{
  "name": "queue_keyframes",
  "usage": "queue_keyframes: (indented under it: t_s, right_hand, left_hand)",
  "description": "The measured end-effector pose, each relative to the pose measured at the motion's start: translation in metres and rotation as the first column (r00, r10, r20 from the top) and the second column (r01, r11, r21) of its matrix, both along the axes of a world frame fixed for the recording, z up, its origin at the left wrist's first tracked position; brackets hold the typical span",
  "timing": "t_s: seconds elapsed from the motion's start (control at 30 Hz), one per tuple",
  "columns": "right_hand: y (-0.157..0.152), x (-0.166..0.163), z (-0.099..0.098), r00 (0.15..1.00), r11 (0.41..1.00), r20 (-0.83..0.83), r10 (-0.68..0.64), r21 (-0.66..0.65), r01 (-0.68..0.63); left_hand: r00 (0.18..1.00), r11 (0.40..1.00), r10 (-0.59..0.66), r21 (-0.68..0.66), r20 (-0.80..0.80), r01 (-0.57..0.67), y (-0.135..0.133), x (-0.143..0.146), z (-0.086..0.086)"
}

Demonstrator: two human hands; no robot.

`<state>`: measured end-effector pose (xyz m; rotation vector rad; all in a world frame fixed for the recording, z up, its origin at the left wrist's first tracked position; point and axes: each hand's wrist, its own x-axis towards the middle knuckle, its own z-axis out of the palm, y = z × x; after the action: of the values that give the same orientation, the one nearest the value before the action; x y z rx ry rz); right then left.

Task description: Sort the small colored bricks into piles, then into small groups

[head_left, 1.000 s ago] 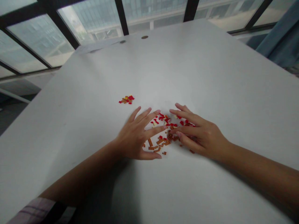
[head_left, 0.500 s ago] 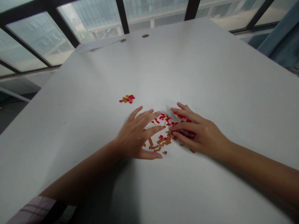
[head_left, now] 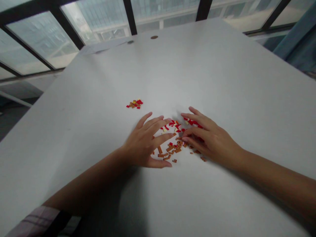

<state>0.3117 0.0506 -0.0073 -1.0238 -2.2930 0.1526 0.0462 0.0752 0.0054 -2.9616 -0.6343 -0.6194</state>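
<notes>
Thumb and index of the right hand [head_left: 209,136] narrow almost to a pinch over the edge of a scatter of loose toy bricks [head_left: 170,148]; whether a piece sits between the tips cannot be told. Its other fingers [head_left: 192,117] reach forward, spread above red pieces [head_left: 193,122] that they partly hide. Opposite, the left hand [head_left: 145,144] rests with fingers splayed wide and nothing visible in its grip, curving around the scatter's left side.

The scatter lies between the two hands, red and pale yellow bits on the far side, brown ones nearer the wearer. From the right fingertips, most brown bricks lie left and nearer; their long axes point every which way. One longer brown brick [head_left: 159,149], pointing mostly away from the wearer, lies beside the left palm, that hand being the nearer.

Beyond the left fingertips, well apart, a small mixed pile [head_left: 135,104] occupies the white desk [head_left: 222,72], which stretches toward dark-framed windows [head_left: 103,19].
</notes>
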Motion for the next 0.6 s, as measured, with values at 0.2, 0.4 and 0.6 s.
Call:
queue_keyframes:
  t_s: [0.2,0.4,0.6]
  right_hand:
    - [0.0006,0.0005,0.0005,1.000,1.000,0.024,-0.012,-0.004,0.013]
    - [-0.0001,-0.0005,-0.0008,0.998,0.998,0.026,-0.054,-0.016,0.054]
    - [-0.0032,-0.0005,0.0045,0.996,0.996,-0.035,-0.084,-0.003,0.084]
  left_hand:
    - [0.998,1.000,-0.011,-0.010,-0.054,0.010,0.0012,0.0019,-0.0001]
    - [0.998,0.999,0.002,-0.033,-0.057,-0.004,0.0016,0.0043,-0.0017]
    - [0.998,1.000,0.000,-0.028,-0.061,-0.002,0.0021,0.0050,-0.0023]
